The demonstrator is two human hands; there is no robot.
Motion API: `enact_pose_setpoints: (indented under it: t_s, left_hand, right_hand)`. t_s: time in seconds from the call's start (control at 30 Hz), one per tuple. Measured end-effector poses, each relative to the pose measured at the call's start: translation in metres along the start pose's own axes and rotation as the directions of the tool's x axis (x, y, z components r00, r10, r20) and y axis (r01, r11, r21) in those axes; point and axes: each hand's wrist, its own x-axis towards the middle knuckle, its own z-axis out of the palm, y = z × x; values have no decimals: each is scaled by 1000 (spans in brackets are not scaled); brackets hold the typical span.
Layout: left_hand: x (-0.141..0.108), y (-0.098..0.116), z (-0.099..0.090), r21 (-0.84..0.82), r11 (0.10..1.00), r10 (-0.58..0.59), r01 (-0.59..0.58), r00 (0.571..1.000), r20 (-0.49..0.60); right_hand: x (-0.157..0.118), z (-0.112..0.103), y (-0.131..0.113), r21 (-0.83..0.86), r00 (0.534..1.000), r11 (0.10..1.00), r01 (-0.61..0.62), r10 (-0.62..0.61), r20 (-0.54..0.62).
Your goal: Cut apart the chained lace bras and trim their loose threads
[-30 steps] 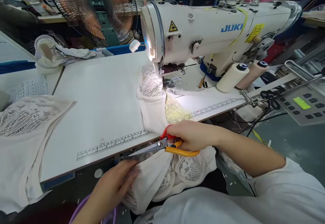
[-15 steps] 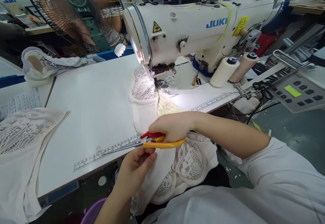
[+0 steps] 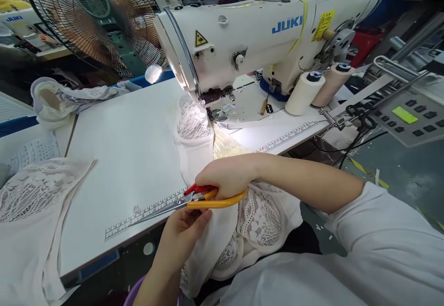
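Observation:
My right hand (image 3: 225,176) is closed around the scissors (image 3: 217,202), which have orange handles and a red part near the pivot. Their long blades point left across the table's printed ruler. Just below the handles, my left hand (image 3: 185,232) pinches the edge of a white lace garment (image 3: 262,215) that hangs over the front edge into my lap. Another part of white lace fabric (image 3: 194,125) lies on the table, its upper end beside the needle area of the sewing machine (image 3: 222,42). The fabric between my left fingertips is mostly hidden.
A white lace piece (image 3: 31,222) drapes over the table's left edge. More white pieces (image 3: 55,95) lie at the back left, near a fan (image 3: 100,19). Two thread cones (image 3: 305,94) and a control panel (image 3: 411,118) are at the right. A screwdriver (image 3: 264,107) lies by the machine.
The view has shifted slightly. The scissors have moved a little left and down with my right hand, and their blades look slightly more apart. My left hand keeps its pinch.

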Motion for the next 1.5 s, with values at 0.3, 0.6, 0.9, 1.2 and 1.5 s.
enact_pose_setpoints:
  t_s: [0.3, 0.6, 0.9, 1.2, 1.5]
  left_hand:
    - [1, -5, 3, -71, 997, 33, -26, 995, 99]
    - [-11, -13, -4, -284, 958, -40, 29, 999, -35]
    - [-16, -10, -2, -236, 972, 2, -15, 999, -54]
    - [-16, -14, -4, -250, 968, 25, -28, 1000, -16]
    - [-15, -12, -4, -173, 984, 29, -34, 999, -27]
  right_hand:
    - [-5, 16, 7, 162, 991, 987, 5, 17, -133]
    - [-58, 93, 5, 485, 953, 874, -18, 162, -257]
    - [-56, 111, -3, 341, 946, 901, -269, 314, -83]
    - [-47, 100, -16, 331, 926, 881, -340, 374, -44]
    - [-46, 105, -20, 352, 908, 871, -342, 403, -116]
